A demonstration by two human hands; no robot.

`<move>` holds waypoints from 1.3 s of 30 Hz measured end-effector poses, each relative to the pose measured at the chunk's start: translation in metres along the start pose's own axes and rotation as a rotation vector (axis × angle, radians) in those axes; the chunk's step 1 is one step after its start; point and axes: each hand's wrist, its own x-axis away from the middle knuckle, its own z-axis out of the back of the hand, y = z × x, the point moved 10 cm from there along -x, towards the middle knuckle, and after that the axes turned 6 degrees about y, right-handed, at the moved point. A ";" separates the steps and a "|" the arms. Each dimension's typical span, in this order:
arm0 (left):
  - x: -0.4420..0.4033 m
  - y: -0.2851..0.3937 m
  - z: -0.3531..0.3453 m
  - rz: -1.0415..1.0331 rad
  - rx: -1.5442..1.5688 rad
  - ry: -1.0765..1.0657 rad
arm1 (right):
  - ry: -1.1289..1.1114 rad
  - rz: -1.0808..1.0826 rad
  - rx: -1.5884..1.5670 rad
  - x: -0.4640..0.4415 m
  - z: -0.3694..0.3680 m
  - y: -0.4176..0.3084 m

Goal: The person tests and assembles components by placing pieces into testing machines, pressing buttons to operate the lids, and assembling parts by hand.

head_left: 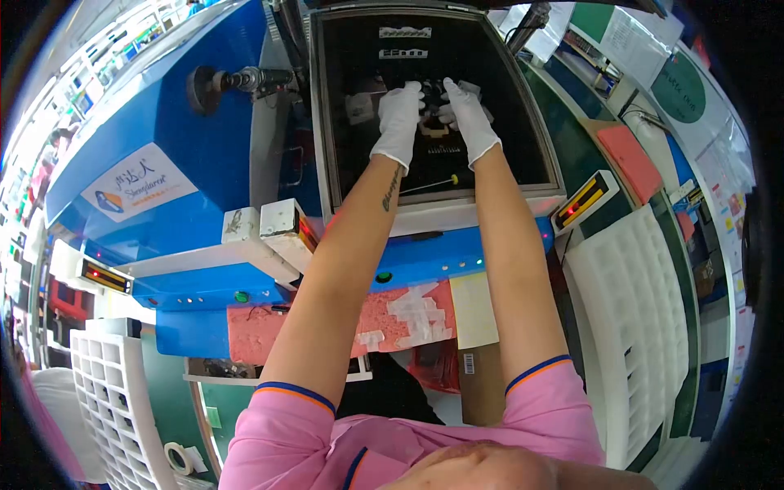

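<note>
My left hand (398,122), in a white glove, is over the dark machine bed (351,155). Its fingers are curled inward at a small dark part that I cannot make out. Close beside it, my gloved right hand (468,118) is closed in the same way, thumb extended forward. Between and just below the hands sits a tan, notched piece (433,127). Clear plastic bits (359,108) lie left of my left hand. A screwdriver with a yellow handle (447,180) rests near the front edge of the bed.
A metal frame (555,175) surrounds the bed. Light sensor bars (586,200) stand at its front corners. A blue machine housing (188,106) rises on the left. White moulded trays (633,318) stand on the right, and a taped pink foam pad (261,331) lies in front.
</note>
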 end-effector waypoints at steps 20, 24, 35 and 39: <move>-0.013 -0.009 -0.019 -0.212 -0.452 -0.230 | -0.267 0.402 -0.291 0.035 -0.009 -0.050; -0.017 -0.011 -0.018 -0.209 -0.492 -0.223 | -0.271 0.400 -0.271 0.037 -0.011 -0.050; -0.043 0.014 0.025 -0.397 -0.659 0.026 | -0.237 0.322 -0.306 0.036 -0.009 -0.044; -0.046 0.002 0.023 -0.267 -0.920 -0.043 | -0.243 0.309 -0.259 0.031 -0.009 -0.042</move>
